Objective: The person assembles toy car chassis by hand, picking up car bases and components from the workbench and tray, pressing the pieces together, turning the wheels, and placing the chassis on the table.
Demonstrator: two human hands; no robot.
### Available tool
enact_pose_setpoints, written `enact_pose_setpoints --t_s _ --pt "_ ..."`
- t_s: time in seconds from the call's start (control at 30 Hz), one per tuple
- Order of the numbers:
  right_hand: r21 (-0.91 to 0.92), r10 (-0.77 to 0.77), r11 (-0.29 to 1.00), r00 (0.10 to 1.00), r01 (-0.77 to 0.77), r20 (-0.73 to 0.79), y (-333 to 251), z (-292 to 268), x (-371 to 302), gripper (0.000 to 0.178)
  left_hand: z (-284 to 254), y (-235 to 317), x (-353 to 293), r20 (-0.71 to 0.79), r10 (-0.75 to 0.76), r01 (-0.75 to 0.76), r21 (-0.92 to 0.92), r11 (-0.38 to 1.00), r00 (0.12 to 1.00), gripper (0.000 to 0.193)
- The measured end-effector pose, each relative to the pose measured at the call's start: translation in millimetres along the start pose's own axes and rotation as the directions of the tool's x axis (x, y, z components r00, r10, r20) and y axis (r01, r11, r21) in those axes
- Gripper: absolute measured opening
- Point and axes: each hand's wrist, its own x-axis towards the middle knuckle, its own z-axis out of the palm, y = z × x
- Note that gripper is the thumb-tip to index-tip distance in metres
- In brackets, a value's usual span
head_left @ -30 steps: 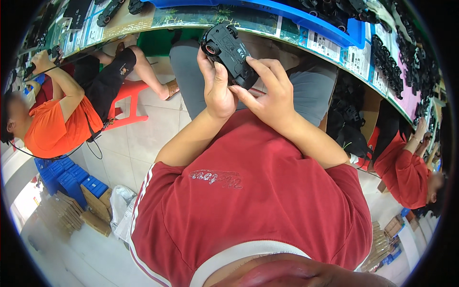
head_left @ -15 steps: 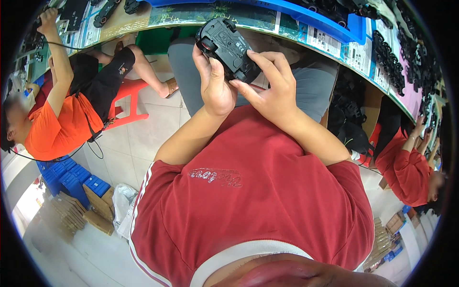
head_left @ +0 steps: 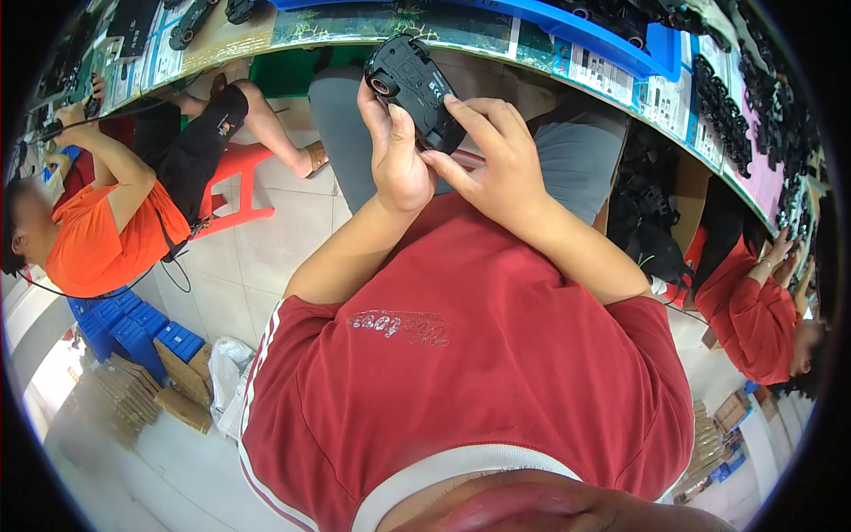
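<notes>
A black toy car (head_left: 418, 87) is held over my lap, just short of the table edge, with its underside and a wheel showing. My left hand (head_left: 396, 158) grips it along its left side, thumb raised and fingers mostly hidden behind the car. On the other side, my right hand (head_left: 498, 151) pinches the car's lower right end between thumb and forefinger. Its remaining fingers are curled beside it.
A blue tray (head_left: 651, 66) with black parts lies on the table (head_left: 479, 28). Rows of black pieces (head_left: 720, 115) line the right. A person in orange (head_left: 115, 213) sits at left on a red stool (head_left: 235, 182); another in red (head_left: 749, 310) works at right.
The toy car has been turned in my hands, so its underside now shows narrower and more edge-on. My right hand has shifted slightly left. The person in orange has lowered a raised arm.
</notes>
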Motion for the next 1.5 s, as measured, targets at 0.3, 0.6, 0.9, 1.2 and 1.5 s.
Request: enact_pose_setpoints --t_s 0.3,0.6,0.9,1.2,1.5 --pt "0.132 -0.042 0.99 0.999 0.046 -0.029 2 -12 1 0.052 -2 13 13 -0.078 -0.161 0.151 -0.119 0.981 0.984 0.049" --pt "0.122 -0.041 0.992 0.999 0.039 0.012 9 -10 10 0.053 -8 13 22 -0.096 -0.178 0.158 -0.19 0.969 0.979 0.045" --pt "0.055 -0.11 0.992 0.989 0.116 -0.102 28 -12 31 0.016 -29 14 30 -0.181 -0.116 0.112 -0.034 0.993 0.977 0.042" --pt "-0.139 -0.041 0.99 0.985 0.018 -0.17 117 -8 45 0.01 -113 42 33 -0.091 -0.304 0.29 -0.143 0.946 0.948 0.065" --pt "-0.277 -0.129 0.959 0.966 0.064 -0.225 121 2 50 0.013 -203 101 114 -0.335 0.19 -0.024 0.444 0.896 0.923 0.068"
